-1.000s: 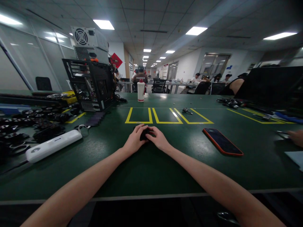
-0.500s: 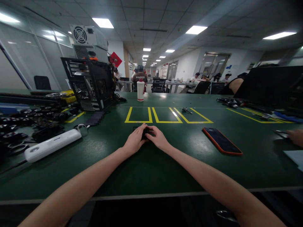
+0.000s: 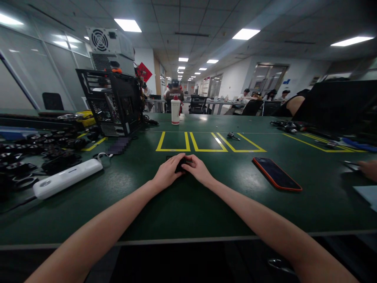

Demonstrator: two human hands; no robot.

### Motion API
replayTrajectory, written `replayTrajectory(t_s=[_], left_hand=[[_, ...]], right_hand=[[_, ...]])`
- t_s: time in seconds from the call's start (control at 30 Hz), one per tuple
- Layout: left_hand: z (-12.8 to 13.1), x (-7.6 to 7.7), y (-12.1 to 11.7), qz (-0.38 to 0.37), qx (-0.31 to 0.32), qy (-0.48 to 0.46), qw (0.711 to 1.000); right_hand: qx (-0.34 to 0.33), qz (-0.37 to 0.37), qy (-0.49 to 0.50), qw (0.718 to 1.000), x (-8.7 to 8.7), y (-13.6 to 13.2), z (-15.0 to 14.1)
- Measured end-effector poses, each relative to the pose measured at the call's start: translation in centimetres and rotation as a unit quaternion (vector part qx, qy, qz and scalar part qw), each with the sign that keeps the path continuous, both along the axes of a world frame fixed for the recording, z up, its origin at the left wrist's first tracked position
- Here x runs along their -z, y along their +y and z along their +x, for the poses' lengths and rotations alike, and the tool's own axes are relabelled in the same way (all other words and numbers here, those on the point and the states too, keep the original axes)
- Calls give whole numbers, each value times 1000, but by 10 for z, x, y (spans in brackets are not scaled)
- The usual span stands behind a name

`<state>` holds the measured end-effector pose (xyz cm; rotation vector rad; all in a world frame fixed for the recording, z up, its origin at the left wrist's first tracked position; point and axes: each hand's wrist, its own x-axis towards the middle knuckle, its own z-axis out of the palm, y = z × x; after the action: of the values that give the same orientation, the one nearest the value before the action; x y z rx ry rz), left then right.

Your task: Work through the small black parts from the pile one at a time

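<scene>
My left hand [image 3: 169,172] and my right hand [image 3: 196,169] meet over the middle of the green table, their fingertips close together. Between them is a small black object [image 3: 180,165], mostly hidden by the fingers, so its kind cannot be made out. The left hand's fingers wrap over its far side with the thumb at the near side. From the right, the thumb and fingers pinch it. Just beyond the hands lie frames of yellow tape [image 3: 173,150], with a small black part [image 3: 233,136] at the rightmost one.
An orange-edged phone [image 3: 277,174] lies to the right, and another person's hand [image 3: 368,170] rests beyond it. On the left are a white power strip [image 3: 69,177], black parts [image 3: 26,143] and an open computer case [image 3: 114,102]. A white bottle [image 3: 175,112] stands farther back.
The view has shifted very slightly. Both hands stay around the small black object, with hardly any movement of the fingers.
</scene>
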<state>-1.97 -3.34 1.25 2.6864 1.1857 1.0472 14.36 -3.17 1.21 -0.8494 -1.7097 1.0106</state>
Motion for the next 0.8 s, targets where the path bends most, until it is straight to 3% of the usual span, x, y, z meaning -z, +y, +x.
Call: replayTrajectory(t_s=[0.23,0.47,0.8], left_hand=[[0,1,1,2,0,-2,1000],[-1,1,1,3,-2,3,1000],[0,-2,-1,2,2,2,1000]], right_hand=[[29,-12,4,999,3,6,-1],[-40,-19,27,999,-2,-3,0],[49,56,-25,997,1,4,-1]])
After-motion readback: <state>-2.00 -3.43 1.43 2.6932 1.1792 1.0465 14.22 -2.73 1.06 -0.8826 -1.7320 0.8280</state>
